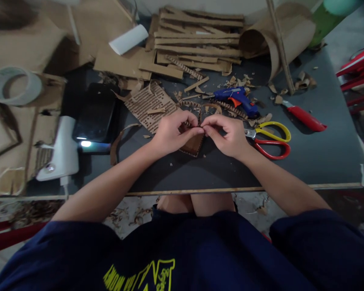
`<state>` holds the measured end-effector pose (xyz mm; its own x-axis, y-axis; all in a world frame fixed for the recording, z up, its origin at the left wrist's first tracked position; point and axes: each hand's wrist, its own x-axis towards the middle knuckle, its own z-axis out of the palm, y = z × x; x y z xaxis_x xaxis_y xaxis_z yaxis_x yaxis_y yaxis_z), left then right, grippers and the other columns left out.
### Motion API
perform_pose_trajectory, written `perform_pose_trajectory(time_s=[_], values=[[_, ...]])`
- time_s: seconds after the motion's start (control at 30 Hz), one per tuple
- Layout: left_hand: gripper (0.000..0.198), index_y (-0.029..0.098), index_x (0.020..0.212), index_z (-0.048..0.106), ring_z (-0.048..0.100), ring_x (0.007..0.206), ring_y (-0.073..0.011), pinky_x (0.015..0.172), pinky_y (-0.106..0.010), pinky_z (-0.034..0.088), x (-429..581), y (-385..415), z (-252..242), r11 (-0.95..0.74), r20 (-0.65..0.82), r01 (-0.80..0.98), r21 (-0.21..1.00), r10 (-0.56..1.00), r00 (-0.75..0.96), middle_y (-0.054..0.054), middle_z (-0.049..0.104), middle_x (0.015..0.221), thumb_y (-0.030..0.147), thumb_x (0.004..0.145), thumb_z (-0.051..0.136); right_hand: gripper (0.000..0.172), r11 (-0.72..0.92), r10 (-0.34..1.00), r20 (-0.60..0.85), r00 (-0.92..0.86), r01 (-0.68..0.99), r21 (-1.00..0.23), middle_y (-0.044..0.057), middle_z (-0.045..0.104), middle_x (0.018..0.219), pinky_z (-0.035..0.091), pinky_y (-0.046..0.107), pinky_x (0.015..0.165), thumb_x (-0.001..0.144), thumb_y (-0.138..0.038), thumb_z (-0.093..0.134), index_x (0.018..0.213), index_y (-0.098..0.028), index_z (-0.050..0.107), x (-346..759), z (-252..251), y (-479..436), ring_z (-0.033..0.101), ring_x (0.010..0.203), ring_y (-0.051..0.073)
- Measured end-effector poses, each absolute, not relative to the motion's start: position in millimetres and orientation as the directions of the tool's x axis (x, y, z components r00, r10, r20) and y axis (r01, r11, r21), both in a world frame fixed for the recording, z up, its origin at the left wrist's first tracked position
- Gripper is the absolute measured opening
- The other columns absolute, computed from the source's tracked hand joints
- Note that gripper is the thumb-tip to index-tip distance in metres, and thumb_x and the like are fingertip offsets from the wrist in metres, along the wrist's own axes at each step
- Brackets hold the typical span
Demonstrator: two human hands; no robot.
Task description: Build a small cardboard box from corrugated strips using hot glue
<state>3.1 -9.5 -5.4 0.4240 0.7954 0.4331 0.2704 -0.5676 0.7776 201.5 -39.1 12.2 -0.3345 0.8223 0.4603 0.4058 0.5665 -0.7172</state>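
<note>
Head view: your workpiece, a small brown box-like piece of cardboard with corrugated edging (195,145), lies on the dark grey tabletop (157,173), directly before you. Your left hand (177,131) is narrow, fingers curled and thumb extended, holding the piece from nine o'clock. Your right hand (226,133) is narrow too, thumb and forefinger pinching its edge from two o'clock; the exact contact is hidden. From the piece, a ribbed brown cardboard sheet (145,105) lies at ten o'clock, stacked flat cardboard strips (200,40) at twelve, a blue glue gun with orange trigger (236,97) between one and two, and yellow-and-red-handled scissors (262,132) at three, near your right wrist.
</note>
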Motion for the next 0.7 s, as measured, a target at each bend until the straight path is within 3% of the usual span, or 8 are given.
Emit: perform_pose_trajectory(time_s=[0.27, 0.4, 0.53, 0.7], values=[[0.026, 0.017, 0.084, 0.059, 0.054, 0.068, -0.0102, 0.063, -0.021, 0.043, 3.7, -9.7, -4.8, -0.681, 0.503, 0.327, 0.655, 0.716, 0.485, -0.001, 0.060, 0.076, 0.041, 0.094, 0.058, 0.011, 0.536, 0.832, 0.412, -0.373, 0.346, -0.770, -0.001, 0.068, 0.077, 0.048, 0.018, 0.059, 0.095, -0.023, 0.055, 0.095, -0.016, 0.063, 202.5, 8.8, -37.4, 0.064, 0.065, 0.008], [0.024, 0.016, 0.085, 0.058, 0.053, 0.065, -0.0098, 0.061, -0.021, 0.042, 3.6, -10.9, -2.0, -0.668, 0.465, 0.414, 0.618, 0.736, 0.492, 0.000, 0.060, 0.075, 0.039, 0.094, 0.056, 0.010, 0.550, 0.828, 0.438, -0.348, 0.361, -0.753, -0.001, 0.068, 0.079, 0.049, 0.017, 0.061, 0.095, -0.022, 0.055, 0.094, -0.016, 0.064, 201.9, 9.4, -37.6, 0.063, 0.065, 0.007], [0.038, 0.017, 0.071, 0.057, 0.051, 0.060, -0.0127, 0.056, -0.025, 0.033, 1.4, -11.7, -1.5, -0.770, 0.466, 0.510, 0.385, 0.638, 0.612, 0.000, 0.053, 0.061, 0.036, 0.101, 0.043, 0.011, 0.499, 0.859, 0.411, -0.305, 0.319, -0.806, 0.001, 0.072, 0.085, 0.053, 0.019, 0.062, 0.094, -0.023, 0.058, 0.098, -0.017, 0.066, 200.1, 6.2, -39.8, 0.067, 0.067, 0.009], [0.040, 0.017, 0.069, 0.055, 0.052, 0.060, -0.0142, 0.056, -0.027, 0.033, 1.1, -13.4, -2.5, -0.817, 0.580, 0.546, 0.187, 0.541, 0.609, -0.002, 0.057, 0.062, 0.031, 0.103, 0.038, 0.032, 0.388, 0.912, 0.334, -0.238, 0.239, -0.890, 0.001, 0.075, 0.090, 0.057, 0.023, 0.060, 0.090, -0.029, 0.066, 0.121, -0.020, 0.068, 200.9, 5.3, -42.5, 0.071, 0.071, 0.013]])
